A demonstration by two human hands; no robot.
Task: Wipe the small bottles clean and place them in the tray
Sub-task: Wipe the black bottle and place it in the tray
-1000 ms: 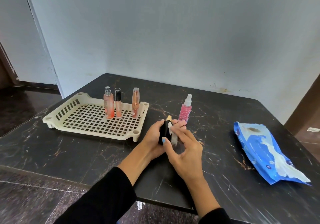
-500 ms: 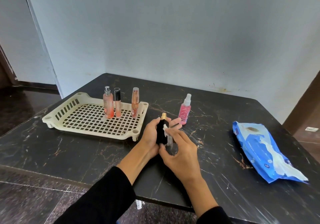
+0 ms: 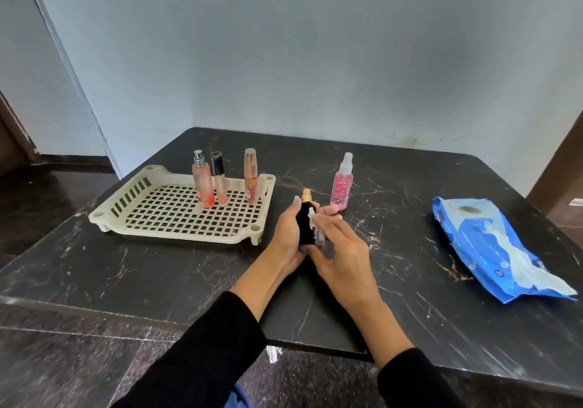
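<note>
Gripping the black bottle (image 3: pixel 305 224) in the left hand (image 3: pixel 288 234) while the right hand (image 3: pixel 342 250) is pinching a wipe (image 3: pixel 315 229) against it, the person is risking knocking over the pink bottle (image 3: pixel 342 187) just beyond.

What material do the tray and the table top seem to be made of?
Tray: likely moulded plastic, cream and matt, judging by its grid floor, slotted wall and round corner posts.
Table top: seemingly polished black stone, perhaps marble, with pale brown veins and a soft sheen.

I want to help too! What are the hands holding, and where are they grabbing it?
Left hand grips the black bottle round its body; right hand presses a white wipe against its side.
</note>
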